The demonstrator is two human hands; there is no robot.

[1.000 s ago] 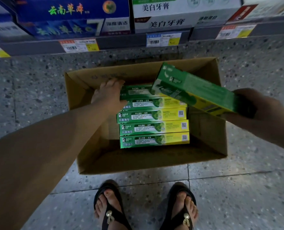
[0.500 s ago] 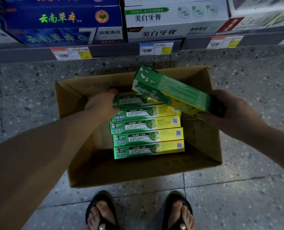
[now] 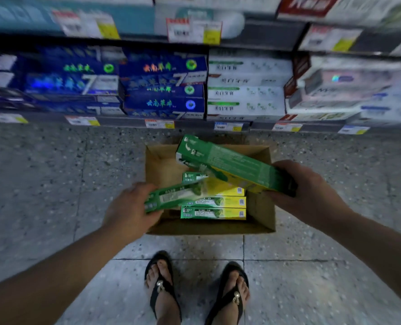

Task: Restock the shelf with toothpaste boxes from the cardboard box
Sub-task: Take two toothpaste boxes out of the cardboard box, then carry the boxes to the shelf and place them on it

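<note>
Since 0.5 s ago, my left hand [image 3: 129,207] has come up out of the cardboard box [image 3: 162,165] with the lifted toothpaste box [image 3: 173,198], which was in the row before. The view has tipped up, so more of the shelf [image 3: 194,124] shows.

Head view:
- Left forearm enters from lower left. The hand sits over the carton's left wall, fingers curled round the left end of the lifted toothpaste box. That box is tilted, right end higher, and motion-blurred.
- Right forearm enters from lower right. My right hand [image 3: 307,191] is over the carton's right wall, fingers and thumb clamped on the near end of the second toothpaste box [image 3: 232,167]. It angles up-left across the carton, its far end over the back wall.
- The remaining toothpaste boxes [image 3: 213,212] lie flat in a row inside the carton. Both held boxes cover parts of that row.
- The shelf behind carries blue boxes [image 3: 164,90] at left and white boxes [image 3: 246,90] at centre, with price tags [image 3: 159,124] along its edge.
- The carton stands on speckled floor [image 3: 42,184], with my sandals [image 3: 162,292] just in front of it.
</note>
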